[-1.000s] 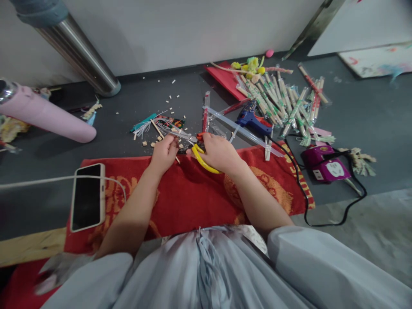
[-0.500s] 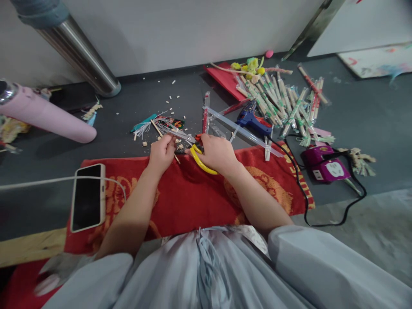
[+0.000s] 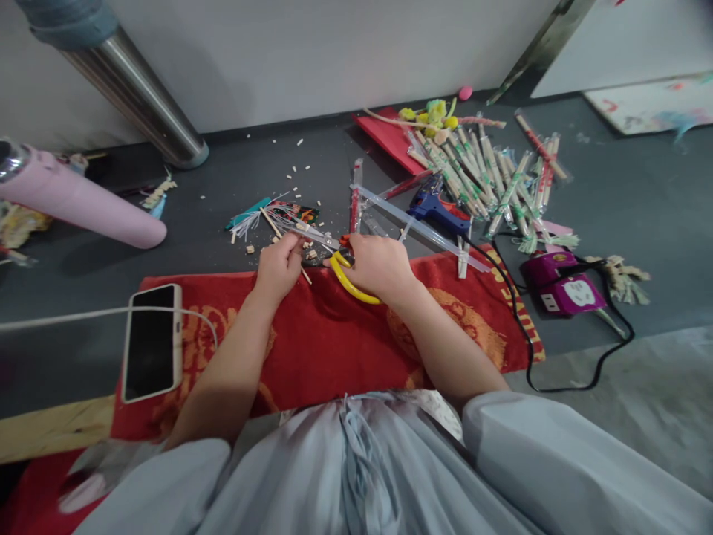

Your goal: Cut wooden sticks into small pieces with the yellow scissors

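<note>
My right hand (image 3: 382, 266) is closed around the yellow handles of a pair of scissors (image 3: 356, 288). Their metal blades point left and reach my left hand (image 3: 279, 267). Its fingers are pinched on a thin wooden stick (image 3: 269, 222), whose ends show above and below the hand. Just beyond the fingers lie a bundle of white strands (image 3: 254, 225), a teal strip (image 3: 250, 211) and a dark patterned piece (image 3: 305, 214). Small cut wooden bits (image 3: 250, 250) are scattered around the blades. The fingertips of my left hand are partly hidden.
A red towel (image 3: 328, 334) lies under my forearms, with a phone (image 3: 151, 342) at its left. To the right are a blue glue gun (image 3: 437, 210), wrapped stick bundles (image 3: 473, 174) and a purple power socket (image 3: 562, 284) with a black cord. A pink bottle (image 3: 94, 200) lies left.
The scissors and my right hand have shifted very slightly to the right. My left hand stays almost in place, still pinching the stick.
</note>
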Demonstrator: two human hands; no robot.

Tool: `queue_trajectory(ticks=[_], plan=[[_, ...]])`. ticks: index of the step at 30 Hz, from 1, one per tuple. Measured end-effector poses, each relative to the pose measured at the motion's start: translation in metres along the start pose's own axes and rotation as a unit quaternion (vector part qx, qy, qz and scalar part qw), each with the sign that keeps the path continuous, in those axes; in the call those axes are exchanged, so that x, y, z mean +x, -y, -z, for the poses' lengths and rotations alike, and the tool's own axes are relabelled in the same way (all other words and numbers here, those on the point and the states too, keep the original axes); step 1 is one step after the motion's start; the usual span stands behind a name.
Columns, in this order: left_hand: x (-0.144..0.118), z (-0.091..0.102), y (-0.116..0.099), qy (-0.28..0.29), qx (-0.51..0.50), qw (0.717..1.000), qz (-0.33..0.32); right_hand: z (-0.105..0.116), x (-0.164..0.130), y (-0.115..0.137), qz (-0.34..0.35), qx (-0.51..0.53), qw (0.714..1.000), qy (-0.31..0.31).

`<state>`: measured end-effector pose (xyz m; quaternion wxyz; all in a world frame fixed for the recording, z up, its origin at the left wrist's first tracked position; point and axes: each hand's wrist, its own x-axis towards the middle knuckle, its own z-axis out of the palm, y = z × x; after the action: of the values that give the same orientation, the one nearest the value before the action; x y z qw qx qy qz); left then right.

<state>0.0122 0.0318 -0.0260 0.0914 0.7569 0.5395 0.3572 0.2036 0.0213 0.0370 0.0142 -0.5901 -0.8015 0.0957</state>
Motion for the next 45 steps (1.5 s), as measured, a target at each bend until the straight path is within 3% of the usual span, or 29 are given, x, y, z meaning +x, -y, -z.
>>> queue_trajectory(ticks=[8, 18, 28, 41, 45], plan=[[0.001, 0.002, 0.001, -0.003, 0.004, 1.0, -0.003, -0.003, -0.001, 0.003, -0.001, 0.014, 1.0, 0.0], [0.001, 0.005, -0.004, 0.038, 0.004, 0.999, -0.038, -0.007, -0.004, 0.0, 0.028, 0.058, 0.997, -0.039], [0.0, 0.005, -0.003, 0.018, 0.025, 0.998, -0.063, -0.003, -0.005, 0.004, -0.002, 0.043, 0.999, -0.025], [0.001, 0.005, -0.008, 0.035, 0.046, 0.998, -0.034, -0.006, -0.002, 0.005, -0.018, 0.03, 0.999, -0.014], [0.001, 0.004, -0.009, -0.009, 0.064, 0.998, -0.008, -0.009, -0.001, 0.005, -0.023, 0.044, 0.999, -0.013]])
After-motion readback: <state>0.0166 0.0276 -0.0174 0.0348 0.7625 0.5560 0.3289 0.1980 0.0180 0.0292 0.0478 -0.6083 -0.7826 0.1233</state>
